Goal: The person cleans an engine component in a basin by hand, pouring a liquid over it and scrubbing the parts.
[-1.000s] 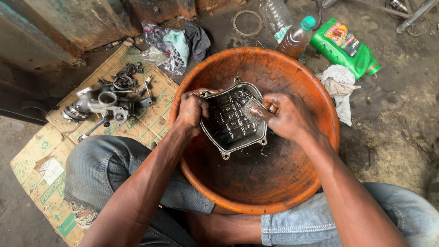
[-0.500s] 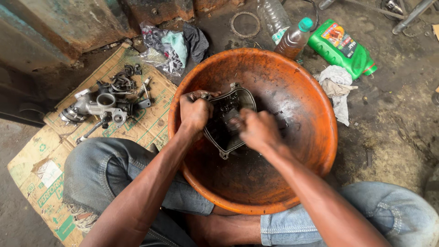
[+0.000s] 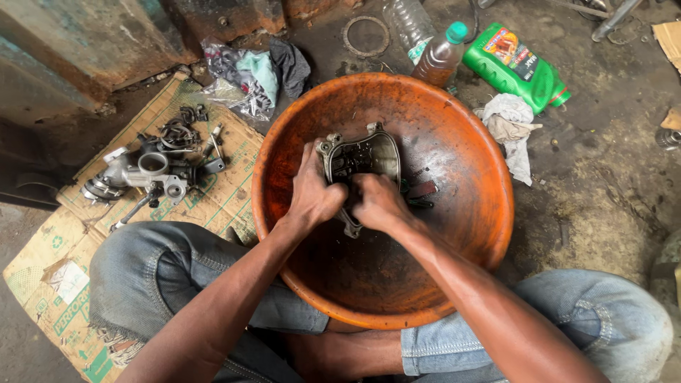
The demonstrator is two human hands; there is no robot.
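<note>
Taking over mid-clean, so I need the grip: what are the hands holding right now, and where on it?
The left hand grips the metal engine cover by its left edge, over the orange basin. The right hand presses on its lower part; what it holds is hidden.

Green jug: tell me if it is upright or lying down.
Lying down: the green jug rests on its side on the ground, beyond the basin.

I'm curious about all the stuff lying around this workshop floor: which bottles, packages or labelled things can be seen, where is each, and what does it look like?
Green jug: lying beyond the orange basin, flat-sided, colourful label.
Brown-liquid bottle: left of the jug, clear plastic, teal cap.
Clear bottle: behind it, looks empty.
Cardboard sheet: left of the basin, flattened, brown, green print, under metal parts.
</note>
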